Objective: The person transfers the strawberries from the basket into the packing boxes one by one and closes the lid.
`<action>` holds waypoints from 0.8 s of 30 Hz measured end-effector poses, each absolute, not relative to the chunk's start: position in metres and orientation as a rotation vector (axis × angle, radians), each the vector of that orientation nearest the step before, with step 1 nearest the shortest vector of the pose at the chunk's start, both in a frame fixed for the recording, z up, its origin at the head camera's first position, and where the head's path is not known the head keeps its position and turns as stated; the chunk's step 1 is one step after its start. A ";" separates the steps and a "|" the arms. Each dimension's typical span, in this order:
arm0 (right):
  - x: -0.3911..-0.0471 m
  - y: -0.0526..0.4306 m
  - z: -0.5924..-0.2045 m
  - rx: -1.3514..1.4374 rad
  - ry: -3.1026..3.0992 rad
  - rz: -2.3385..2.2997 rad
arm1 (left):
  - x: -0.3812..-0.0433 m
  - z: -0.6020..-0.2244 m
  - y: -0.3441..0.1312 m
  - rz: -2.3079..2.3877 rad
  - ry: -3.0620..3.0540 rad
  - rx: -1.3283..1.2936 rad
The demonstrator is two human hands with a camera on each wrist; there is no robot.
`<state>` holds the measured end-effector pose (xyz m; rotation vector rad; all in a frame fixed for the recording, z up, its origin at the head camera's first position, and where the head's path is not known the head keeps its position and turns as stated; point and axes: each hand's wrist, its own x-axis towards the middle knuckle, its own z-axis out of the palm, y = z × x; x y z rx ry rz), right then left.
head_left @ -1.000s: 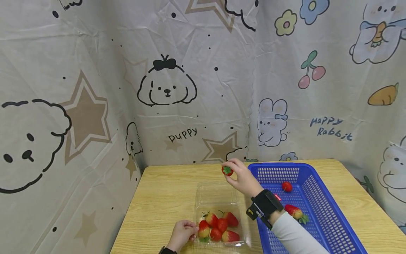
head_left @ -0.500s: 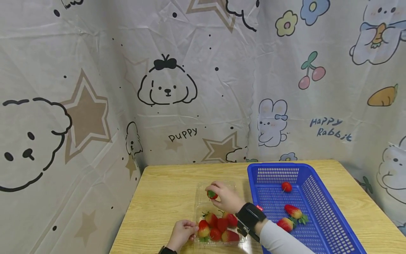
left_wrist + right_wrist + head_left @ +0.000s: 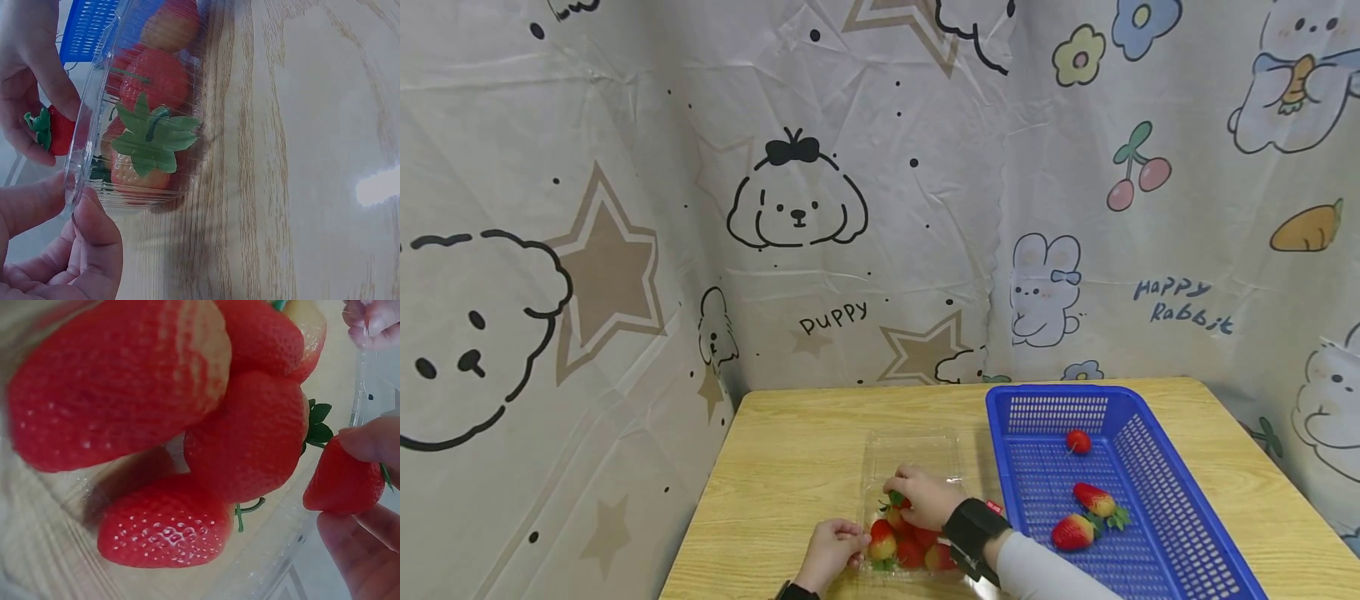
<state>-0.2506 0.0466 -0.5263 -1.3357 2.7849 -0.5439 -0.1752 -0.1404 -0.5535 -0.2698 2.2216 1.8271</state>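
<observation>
Between its left-hand fingertips, my left hand (image 3: 833,550) pinches the rim of a clear plastic clamshell box (image 3: 913,454), whose lid lies folded back. My right hand (image 3: 928,498) holds a small red strawberry (image 3: 344,478) by thumb and fingers, over the box near its far left part. Several red strawberries (image 3: 250,437) with pale yellow parts lie inside the box; the right hand hides some of them in the head view. In the left wrist view, a strawberry with a broad green leaf cap (image 3: 153,134) presses close to the box's side.
A blue plastic basket (image 3: 1002,450) stands right of the box. Inside it are two strawberries with leaves (image 3: 1072,532) and a small round red fruit (image 3: 1078,442). The wooden table (image 3: 797,442) meets a printed cloth backdrop (image 3: 797,333) behind and at the sides.
My right hand has carried the strawberry from beside the basket's far left corner, leftward and down toward me, to the fruit in the box. The left hand stays at the box rim.
</observation>
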 end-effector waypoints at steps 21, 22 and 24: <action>-0.242 0.039 -0.531 -1.327 2.732 -0.456 | -0.175 -0.551 -0.140 1.818 2.219 -0.290; -0.242 0.039 -0.531 -1.329 2.728 -0.458 | -0.175 -0.551 -0.140 1.817 2.219 -0.290; -0.243 0.039 -0.531 -1.335 2.724 -0.455 | -0.174 -0.551 -0.140 1.825 2.218 -0.285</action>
